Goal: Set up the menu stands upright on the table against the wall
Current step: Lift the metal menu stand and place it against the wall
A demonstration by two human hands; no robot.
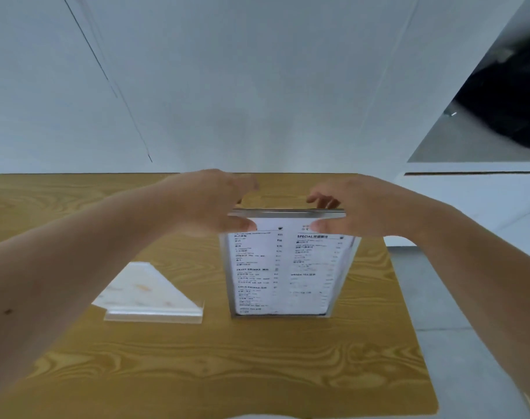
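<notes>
Bare-skinned, the left hand (210,204) grips the upper left corner of the clear acrylic menu stand with a white printed menu sheet (287,267), thumb pressed on the near face and fingers curled behind the top edge. The right hand (353,208) grips the upper right corner in the same manner, thumb in front, fingers behind. Both hands are clamped on the stand's top edge, with both forearms extended from the lower corners of the frame.

The menu stand is upright, right of centre in the frame, printed face toward the camera. Its lower edge appears to meet the tabletop; actual contact cannot be confirmed because of blur. The printing is in two columns with headings; most of it is too blurred to read.

To the left of the stand, apart from it, a second clear acrylic stand holding a pale, orange-speckled sheet (150,293) lies flat on the table, its thick base edge toward the camera.

Both items are on a square wood-grain table with rounded corners (197,367). The table's far edge meets a plain white wall (257,86) filling the upper frame. Grey floor (469,343) shows at the lower right.
</notes>
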